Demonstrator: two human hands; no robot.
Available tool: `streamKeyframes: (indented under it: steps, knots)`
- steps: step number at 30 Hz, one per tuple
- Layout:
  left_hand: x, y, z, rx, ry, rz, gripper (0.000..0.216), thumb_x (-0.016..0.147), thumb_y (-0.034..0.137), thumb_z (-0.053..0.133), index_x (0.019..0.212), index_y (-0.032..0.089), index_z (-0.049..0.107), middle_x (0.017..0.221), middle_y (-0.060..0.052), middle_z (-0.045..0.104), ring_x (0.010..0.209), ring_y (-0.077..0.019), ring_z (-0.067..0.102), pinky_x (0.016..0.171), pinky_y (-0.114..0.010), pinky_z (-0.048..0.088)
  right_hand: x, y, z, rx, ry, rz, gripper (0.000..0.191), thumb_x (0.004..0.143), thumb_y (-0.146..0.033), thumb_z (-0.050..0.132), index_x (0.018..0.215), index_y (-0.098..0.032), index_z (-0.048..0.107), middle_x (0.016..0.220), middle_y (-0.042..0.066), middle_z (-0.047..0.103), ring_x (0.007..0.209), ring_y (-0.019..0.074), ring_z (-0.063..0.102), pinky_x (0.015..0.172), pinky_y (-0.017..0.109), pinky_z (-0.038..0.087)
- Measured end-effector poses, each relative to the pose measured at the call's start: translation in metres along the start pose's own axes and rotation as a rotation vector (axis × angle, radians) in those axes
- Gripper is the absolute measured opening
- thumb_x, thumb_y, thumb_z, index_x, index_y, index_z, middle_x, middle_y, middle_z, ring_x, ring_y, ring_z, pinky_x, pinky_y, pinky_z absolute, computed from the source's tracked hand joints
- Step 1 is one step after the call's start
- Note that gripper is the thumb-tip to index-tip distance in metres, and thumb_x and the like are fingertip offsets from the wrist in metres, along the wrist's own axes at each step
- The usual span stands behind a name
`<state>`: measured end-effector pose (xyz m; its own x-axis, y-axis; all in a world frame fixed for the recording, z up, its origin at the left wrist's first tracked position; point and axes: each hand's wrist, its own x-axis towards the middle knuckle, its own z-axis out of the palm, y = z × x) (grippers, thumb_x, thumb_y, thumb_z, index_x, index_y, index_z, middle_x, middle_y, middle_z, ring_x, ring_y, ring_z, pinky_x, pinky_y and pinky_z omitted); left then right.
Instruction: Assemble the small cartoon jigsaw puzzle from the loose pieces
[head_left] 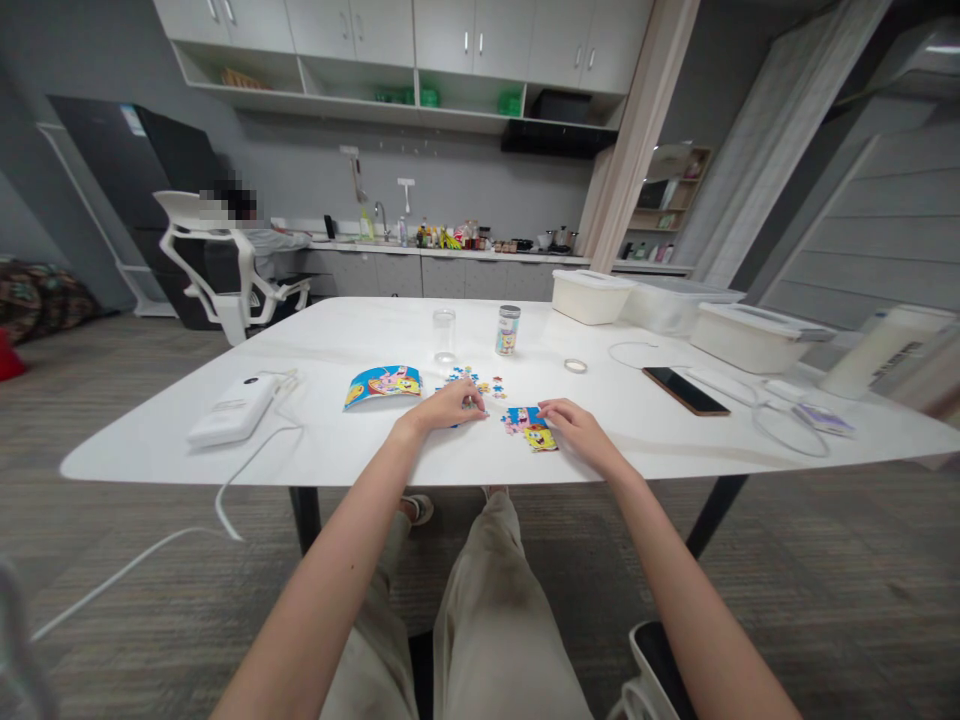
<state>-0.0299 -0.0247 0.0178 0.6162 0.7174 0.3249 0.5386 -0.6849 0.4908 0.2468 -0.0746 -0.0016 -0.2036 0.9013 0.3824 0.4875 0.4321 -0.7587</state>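
My left hand [448, 406] rests on the white table [337, 450], fingers curled over small jigsaw pieces. My right hand [571, 420] lies beside a partly joined cartoon puzzle patch [532, 428], its fingertips touching the patch's right edge. Several loose pieces [480, 380] are scattered just beyond both hands. A curled cartoon picture sheet [382, 385] lies left of the left hand. Farther back stand an empty clear tube [444, 335] and a tube with a cartoon label [507, 330].
A white power bank [234, 408] with a trailing cable sits at the left. A dark phone [685, 390], a small ring [575, 366], white bins [592, 295] and cables lie to the right. A person sits in a white chair [206, 265] by the kitchen counter.
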Motion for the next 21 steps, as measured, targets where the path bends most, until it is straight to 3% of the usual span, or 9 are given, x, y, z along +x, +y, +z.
streamKeyframes:
  steps: [6,14,18,21]
  knots:
    - [0.001,0.005,0.000,-0.139,-0.035,-0.088,0.013,0.077,0.029,0.067,0.078,0.016,0.067,0.072,0.000,0.064,0.070,-0.0141,0.055,0.067,-0.026,0.041,0.000,0.000,-0.001,-0.007,-0.001,-0.002,0.024,0.086,-0.030,0.048,0.082,-0.022,0.069,0.112,0.008,0.068,0.109,0.0229,0.060,0.102,0.041,0.042]
    - [0.001,0.031,-0.006,-0.421,-0.186,-0.018,0.021,0.075,0.035,0.069,0.081,0.015,0.071,0.082,-0.005,0.072,0.077,-0.0146,0.064,0.072,-0.025,0.048,0.001,0.001,0.000,-0.018,0.000,-0.026,0.023,0.087,-0.027,0.048,0.083,-0.022,0.071,0.109,0.007,0.069,0.108,0.0212,0.061,0.102,0.040,0.042]
    - [-0.005,0.058,-0.002,-0.354,-0.198,-0.006,0.017,0.076,0.031,0.068,0.081,0.015,0.072,0.081,-0.004,0.073,0.075,-0.0140,0.063,0.069,-0.025,0.047,0.001,0.001,0.001,-0.017,0.003,-0.023,0.024,0.087,-0.026,0.048,0.082,-0.021,0.071,0.109,0.008,0.069,0.106,0.0207,0.061,0.101,0.039,0.043]
    - [-0.012,0.076,0.015,-0.260,-0.134,-0.080,0.011,0.077,0.024,0.065,0.078,0.017,0.073,0.074,-0.002,0.071,0.069,-0.0132,0.061,0.066,-0.024,0.046,0.001,0.001,0.000,-0.026,-0.004,-0.027,0.024,0.087,-0.025,0.048,0.082,-0.022,0.071,0.109,0.007,0.068,0.107,0.0205,0.061,0.101,0.038,0.043]
